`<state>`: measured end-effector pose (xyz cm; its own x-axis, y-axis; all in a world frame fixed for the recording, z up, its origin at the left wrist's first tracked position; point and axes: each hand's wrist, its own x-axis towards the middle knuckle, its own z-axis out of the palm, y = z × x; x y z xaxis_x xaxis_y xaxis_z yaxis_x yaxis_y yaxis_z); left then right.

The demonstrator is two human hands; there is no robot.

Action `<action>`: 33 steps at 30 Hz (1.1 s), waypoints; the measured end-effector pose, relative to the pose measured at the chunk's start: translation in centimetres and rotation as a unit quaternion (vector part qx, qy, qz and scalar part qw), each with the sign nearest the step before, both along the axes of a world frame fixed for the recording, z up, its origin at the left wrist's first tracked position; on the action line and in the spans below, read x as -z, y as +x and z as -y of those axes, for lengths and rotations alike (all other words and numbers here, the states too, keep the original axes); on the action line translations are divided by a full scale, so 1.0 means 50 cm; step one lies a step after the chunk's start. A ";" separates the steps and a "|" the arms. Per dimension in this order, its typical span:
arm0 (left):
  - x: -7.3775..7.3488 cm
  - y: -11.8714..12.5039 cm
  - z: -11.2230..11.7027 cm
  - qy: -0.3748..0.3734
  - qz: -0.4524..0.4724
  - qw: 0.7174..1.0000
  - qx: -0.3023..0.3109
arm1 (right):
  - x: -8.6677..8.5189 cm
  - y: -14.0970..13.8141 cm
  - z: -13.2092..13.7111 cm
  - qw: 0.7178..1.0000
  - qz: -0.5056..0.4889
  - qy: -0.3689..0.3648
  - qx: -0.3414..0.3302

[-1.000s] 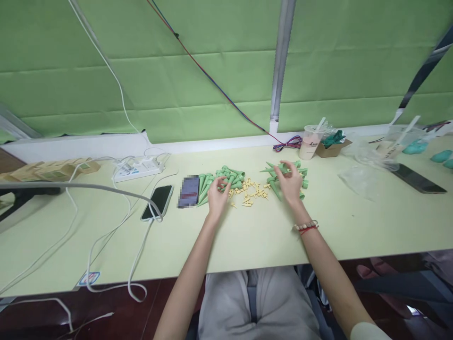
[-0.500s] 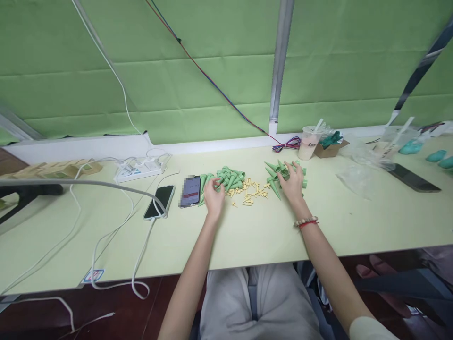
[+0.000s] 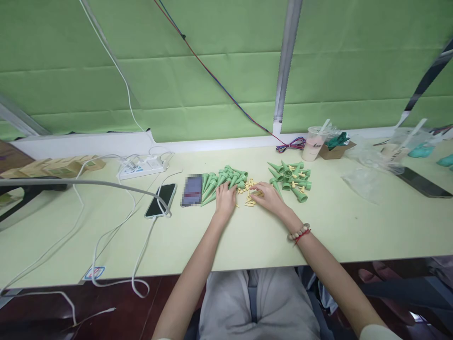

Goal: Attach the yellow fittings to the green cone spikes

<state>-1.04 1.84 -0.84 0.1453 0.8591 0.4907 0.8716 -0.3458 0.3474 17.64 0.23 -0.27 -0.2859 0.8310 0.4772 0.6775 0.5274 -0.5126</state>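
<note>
Green cones (image 3: 221, 177) twd counter (image 3: 262, 241) back edge, some w/ yellow pcs (image 3: 293, 185), rest seemingly w/o; can't tell pinch by L fingers (image 3: 221, 190), R fingers (image 3: 260, 188).

At twelve o'clock, your green cones (image 3: 231, 179) and yellow pieces (image 3: 249, 203) looked like smooth, matt plastic on a smooth, faintly shiny tabletop (image 3: 247, 245). The phone (image 3: 166, 194) at eleven o'clock had a glossy screen. At one stood a clear plastic cup (image 3: 312, 145) beside a matt cardboard box (image 3: 333, 151). Your trousers (image 3: 226, 302) were matt cloth; the tan packets (image 3: 65, 167) at ten looked papery, though the view was poor.
</note>
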 end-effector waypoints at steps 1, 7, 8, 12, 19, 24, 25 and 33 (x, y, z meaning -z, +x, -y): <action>0.003 -0.005 -0.005 -0.002 0.013 1.000 0.002 | -0.004 0.004 0.001 1.000 -0.001 -0.003 0.000; 0.005 -0.026 -0.021 0.019 0.124 0.992 -0.012 | -0.022 0.014 0.011 0.998 0.006 -0.053 -0.023; 0.005 -0.024 -0.020 0.019 0.135 0.991 -0.017 | -0.021 0.011 0.014 0.997 0.012 -0.064 -0.042; 0.009 -0.015 -0.019 0.009 0.124 0.992 -0.026 | -0.010 -0.003 0.021 0.990 0.025 -0.101 -0.098; 0.003 -0.022 -0.021 0.037 0.192 0.980 -0.024 | 0.007 -0.016 0.010 0.990 0.000 -0.090 -0.104; -0.002 -0.023 -0.025 0.052 0.338 0.940 -0.002 | 0.030 -0.017 -0.006 0.991 -0.036 -0.086 -0.099; -0.001 -0.022 -0.028 0.040 0.378 0.925 0.002 | 0.034 -0.017 -0.009 0.991 -0.041 -0.084 -0.099; -0.012 -0.013 -0.038 -0.032 0.538 0.841 0.045 | 0.022 -0.019 -0.011 0.994 -0.020 -0.049 -0.092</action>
